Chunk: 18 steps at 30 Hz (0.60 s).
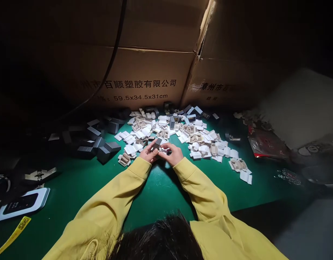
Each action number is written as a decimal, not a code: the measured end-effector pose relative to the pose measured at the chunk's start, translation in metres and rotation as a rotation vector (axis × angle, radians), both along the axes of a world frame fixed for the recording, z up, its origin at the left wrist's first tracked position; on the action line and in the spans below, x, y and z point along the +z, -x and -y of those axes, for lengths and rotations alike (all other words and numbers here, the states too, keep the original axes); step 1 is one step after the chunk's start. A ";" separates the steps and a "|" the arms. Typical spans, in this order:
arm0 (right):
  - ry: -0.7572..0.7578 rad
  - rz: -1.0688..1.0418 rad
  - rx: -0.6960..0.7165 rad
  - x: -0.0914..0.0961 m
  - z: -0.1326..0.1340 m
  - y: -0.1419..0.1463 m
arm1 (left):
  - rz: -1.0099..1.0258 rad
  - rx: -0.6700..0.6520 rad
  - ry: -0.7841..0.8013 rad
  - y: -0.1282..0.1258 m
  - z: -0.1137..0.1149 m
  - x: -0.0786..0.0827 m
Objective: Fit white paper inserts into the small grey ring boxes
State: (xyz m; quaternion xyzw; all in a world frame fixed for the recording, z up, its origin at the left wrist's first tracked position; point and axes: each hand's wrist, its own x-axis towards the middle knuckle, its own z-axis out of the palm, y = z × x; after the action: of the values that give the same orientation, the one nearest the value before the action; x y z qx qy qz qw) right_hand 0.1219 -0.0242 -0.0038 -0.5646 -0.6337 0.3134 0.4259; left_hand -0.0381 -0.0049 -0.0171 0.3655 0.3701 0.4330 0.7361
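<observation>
Now, phone (22, 204) lying far left on mat (161, 191) | grey boxes (101, 144) beside it | left hand (148, 153) pinching small box (157, 143) | right hand (172, 153) closed on its white part | card pile (193, 139) behind.

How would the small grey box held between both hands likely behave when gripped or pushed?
The small grey box, pinched by left hand and right hand, looks like folded card: probably light, easily crushed. Its flat faces suggest it would slide, not roll, on the green table.

cardboard box (145, 77) reads "百顺塑胶有限公司", seemingly "59.5x34.5x31cm"
</observation>
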 end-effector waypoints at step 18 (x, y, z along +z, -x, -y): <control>-0.133 0.130 0.015 -0.003 0.000 0.000 | 0.096 -0.044 0.075 0.002 -0.003 -0.001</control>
State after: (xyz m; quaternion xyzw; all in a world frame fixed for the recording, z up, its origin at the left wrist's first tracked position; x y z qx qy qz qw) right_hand 0.1215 -0.0243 -0.0072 -0.5494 -0.6838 0.2363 0.4180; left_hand -0.0402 -0.0019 -0.0183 0.3243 0.3421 0.4195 0.7757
